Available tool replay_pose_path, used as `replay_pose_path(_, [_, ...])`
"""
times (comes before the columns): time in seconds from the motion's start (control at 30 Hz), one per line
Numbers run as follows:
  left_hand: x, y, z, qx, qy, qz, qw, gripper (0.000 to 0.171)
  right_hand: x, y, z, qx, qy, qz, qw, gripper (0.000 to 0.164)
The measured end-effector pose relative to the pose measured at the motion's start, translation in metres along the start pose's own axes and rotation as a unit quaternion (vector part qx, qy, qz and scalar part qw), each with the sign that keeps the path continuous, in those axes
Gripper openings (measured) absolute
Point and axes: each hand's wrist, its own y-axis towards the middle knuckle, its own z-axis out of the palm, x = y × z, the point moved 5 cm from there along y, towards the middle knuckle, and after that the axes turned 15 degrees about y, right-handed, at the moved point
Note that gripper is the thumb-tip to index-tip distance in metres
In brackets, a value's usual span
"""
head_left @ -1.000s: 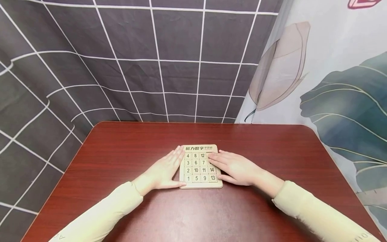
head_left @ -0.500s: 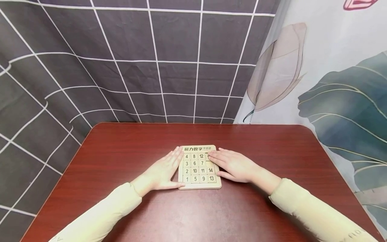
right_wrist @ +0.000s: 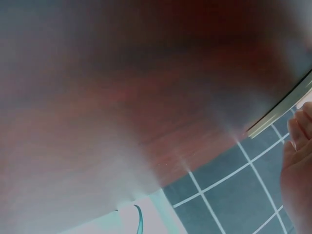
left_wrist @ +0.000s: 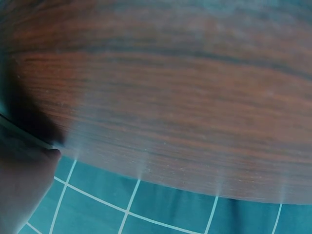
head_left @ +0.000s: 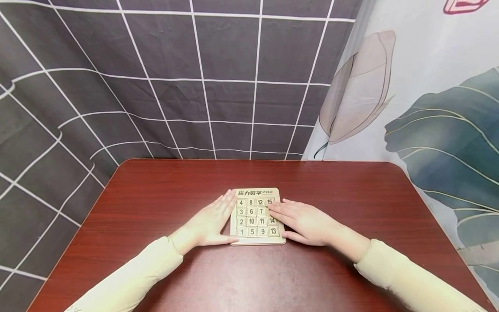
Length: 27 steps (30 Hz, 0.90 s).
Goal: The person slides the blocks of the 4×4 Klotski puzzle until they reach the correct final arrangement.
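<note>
A wooden number slide puzzle (head_left: 258, 241) lies flat on the table. Tiles up to 15 show, with the 15 tile (head_left: 269, 202) in the top right corner. Along the puzzle's left edge rests my left hand (head_left: 212, 221), fingers straight and thumb at the lower left corner. My right hand (head_left: 308, 222) lies over the right edge, its straight fingertips covering the right end of the second row, so that cell is hidden. In the right wrist view, the puzzle's edge (right_wrist: 280, 112) and part of the right hand (right_wrist: 300, 161) appear; the left wrist view shows little of the left hand (left_wrist: 24, 180).
The red-brown table (head_left: 163, 182) extends on all sides of the puzzle. Behind it and to the left hangs a dark grey curtain (head_left: 230, 56) with white grid lines. A white curtain with leaf prints (head_left: 440, 130) hangs at the right.
The 15 tile has slid up into the top right corner. My right fingertips moved up slightly with it, then came back down to the second row. The left hand stays in place.
</note>
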Motion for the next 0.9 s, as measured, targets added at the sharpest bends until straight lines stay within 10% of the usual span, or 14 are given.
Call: replay_pose_path(0.9, [0.001,0.0,0.005,-0.002,0.0,0.0,1.0,0.114,0.004,-0.007,0.002,-0.003,-0.013,0.0,1.0,0.06])
